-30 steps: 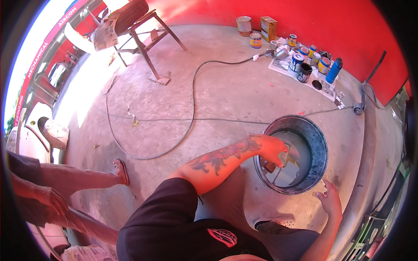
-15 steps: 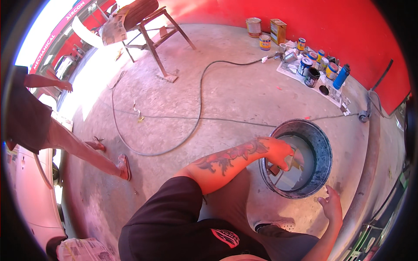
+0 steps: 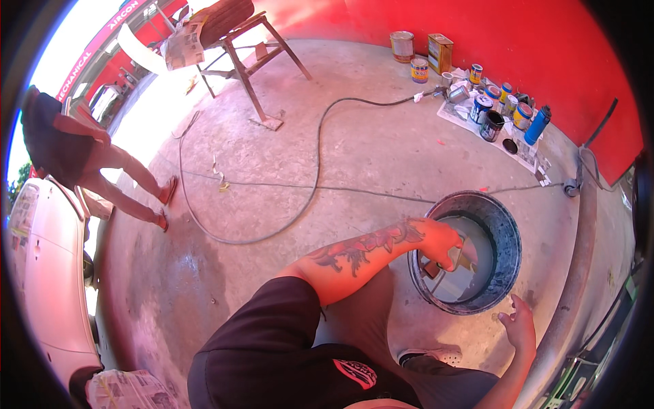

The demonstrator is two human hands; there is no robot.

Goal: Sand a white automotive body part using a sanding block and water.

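Off to the left, a co-worker now stands farther from me than in the earlier view. Inside the left rim of the bucket, my left hand seems closed narrowly around a thin, flat piece; a slick grip could drop it into the cloudy water. My right hand, fingers spread, empty, hangs beside the near-right rim; leaning there could tip the bucket.

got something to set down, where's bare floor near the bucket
Bare concrete floor lies between the hose, the thin cable and the newspaper, bar a red scrap; another patch is below the cable, between hose and left forearm. Crowded: the newspaper, packed with cans, and the bucket, left hand inside.
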